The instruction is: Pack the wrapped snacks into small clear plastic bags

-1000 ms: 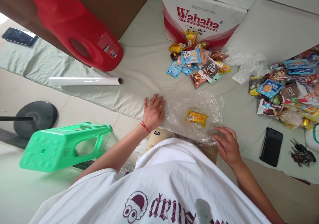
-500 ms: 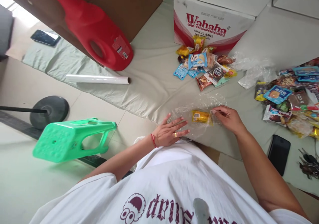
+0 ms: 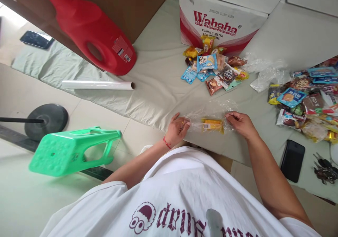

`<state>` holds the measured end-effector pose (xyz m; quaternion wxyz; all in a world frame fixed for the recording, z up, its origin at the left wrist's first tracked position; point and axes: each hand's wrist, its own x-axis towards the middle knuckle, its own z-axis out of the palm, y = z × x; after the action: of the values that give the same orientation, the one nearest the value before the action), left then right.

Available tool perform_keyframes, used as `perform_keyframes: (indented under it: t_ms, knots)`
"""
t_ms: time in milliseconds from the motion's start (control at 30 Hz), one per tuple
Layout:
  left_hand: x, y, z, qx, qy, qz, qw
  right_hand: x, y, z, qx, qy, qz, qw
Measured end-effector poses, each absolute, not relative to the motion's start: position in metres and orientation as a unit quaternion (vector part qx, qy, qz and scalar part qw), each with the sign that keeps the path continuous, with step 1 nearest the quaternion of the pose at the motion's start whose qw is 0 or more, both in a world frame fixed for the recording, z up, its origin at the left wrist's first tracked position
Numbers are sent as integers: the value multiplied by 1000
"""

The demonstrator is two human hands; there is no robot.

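Observation:
A yellow-wrapped snack (image 3: 212,125) lies on the cloth in front of me, with a clear plastic bag (image 3: 195,124) around it. At the bag's left end, my left hand (image 3: 178,128) is closed, pinching the plastic between thumb and fingers. My right hand (image 3: 239,123) pinches the bag's other end, just right of the snack. Between the two hands the plastic is drawn out, and its loose upper part lies wrinkled on the cloth. I cannot tell whether the snack is fully inside it.
Packaged snacks (image 3: 213,66) are heaped before a Wahaha carton (image 3: 221,26); another heap (image 3: 303,103) lies right, above a black phone (image 3: 293,160) and keys (image 3: 325,170). At left are a red jug (image 3: 105,36), a white roll (image 3: 97,85) and a green stool (image 3: 71,151).
My left hand has gone from spread flat over the plastic to closed on its left end. My right hand keeps its pinch. The view has shifted slightly.

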<state>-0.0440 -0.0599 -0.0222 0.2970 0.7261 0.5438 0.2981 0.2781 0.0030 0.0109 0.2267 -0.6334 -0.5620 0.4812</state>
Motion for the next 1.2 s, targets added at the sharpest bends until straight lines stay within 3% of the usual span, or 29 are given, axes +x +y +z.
perform_keyframes:
  t_ms: [233, 433, 600, 800, 1033, 1200]
  knots:
    - [-40, -57, -26, 637, 672, 319, 204, 283, 0, 7, -681, -605, 358, 206]
    - [-46, -60, -30, 634, 720, 245, 138, 284, -4, 0, -675, -707, 168, 127]
    - [-47, -61, -32, 611, 733, 284, 91, 270, 9, 21, -643, -736, 88, 194]
    - [-46, -63, -30, 692, 657, 299, -12, 224, 50, 34, -512, -837, 113, 156]
    - [-39, -62, -38, 839, 496, 224, 19, 182, 92, 5, -465, -864, 183, 65]
    - [-37, -60, -36, 839, 495, 223, -20, 185, 93, 26, -439, -873, 202, 70]
